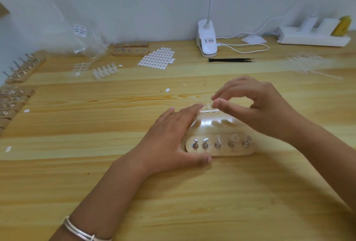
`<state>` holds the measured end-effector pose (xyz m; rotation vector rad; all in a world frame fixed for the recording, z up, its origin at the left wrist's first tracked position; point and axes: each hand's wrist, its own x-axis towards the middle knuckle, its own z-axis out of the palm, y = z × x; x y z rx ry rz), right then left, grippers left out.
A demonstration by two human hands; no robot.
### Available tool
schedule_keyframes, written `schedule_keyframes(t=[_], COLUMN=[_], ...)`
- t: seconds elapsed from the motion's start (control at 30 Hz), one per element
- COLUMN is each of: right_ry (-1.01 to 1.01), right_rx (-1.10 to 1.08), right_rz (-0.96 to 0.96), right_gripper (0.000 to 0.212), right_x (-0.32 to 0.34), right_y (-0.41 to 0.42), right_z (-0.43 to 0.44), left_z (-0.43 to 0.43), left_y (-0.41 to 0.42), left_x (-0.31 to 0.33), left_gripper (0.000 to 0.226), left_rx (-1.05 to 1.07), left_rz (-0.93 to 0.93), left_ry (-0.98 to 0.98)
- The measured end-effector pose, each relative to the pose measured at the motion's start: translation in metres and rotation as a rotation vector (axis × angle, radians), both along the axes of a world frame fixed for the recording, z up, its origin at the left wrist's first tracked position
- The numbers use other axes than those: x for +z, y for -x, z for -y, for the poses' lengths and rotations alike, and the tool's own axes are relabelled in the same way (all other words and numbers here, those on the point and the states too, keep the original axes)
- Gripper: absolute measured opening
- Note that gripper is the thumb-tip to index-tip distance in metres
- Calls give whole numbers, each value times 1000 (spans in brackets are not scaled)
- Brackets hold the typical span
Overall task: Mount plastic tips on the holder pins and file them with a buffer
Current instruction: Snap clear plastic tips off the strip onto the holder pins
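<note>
A wooden holder (231, 151) with a row of metal pins (217, 144) lies in front of me on the table; the three pins on the right carry clear plastic tips, the two on the left are bare. My left hand (169, 138) lies with straight fingers against the holder's left end, its thumb along the front edge. My right hand (256, 106) hovers behind the holder and pinches something small and clear between thumb and forefinger, above a strip of clear tips (210, 110). What it pinches is blurred. No buffer is visible.
Other wooden pin holders (25, 69) (130, 49) stand at the left and back. A sheet of white adhesive tabs (157, 58), tip strips (105, 71), plastic bags (81, 34), black tweezers (230, 60), a clip lamp (207, 38) with its cable, and a white device (312, 34) line the back.
</note>
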<state>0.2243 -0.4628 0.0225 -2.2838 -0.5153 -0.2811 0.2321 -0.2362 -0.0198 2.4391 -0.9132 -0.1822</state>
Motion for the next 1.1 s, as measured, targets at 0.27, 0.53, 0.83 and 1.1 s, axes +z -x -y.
schedule_keyframes(t=[0.27, 0.53, 0.83, 1.1], right_ry=[400, 366, 306, 98], right_rx=[45, 57, 46, -42], right_rz=[-157, -82, 40, -168], right_gripper=[33, 17, 13, 17], right_x=[-4, -12, -22, -24], right_y=[-40, -46, -45, -40], right_z=[-21, -19, -22, -23], left_z=[-2, -3, -4, -3], left_y=[0, 0, 0, -1], left_x=[1, 0, 2, 4], left_gripper=[124, 120, 122, 115], left_rx=[59, 33, 34, 19], left_rz=[-134, -119, -121, -89], left_ry=[87, 84, 78, 40])
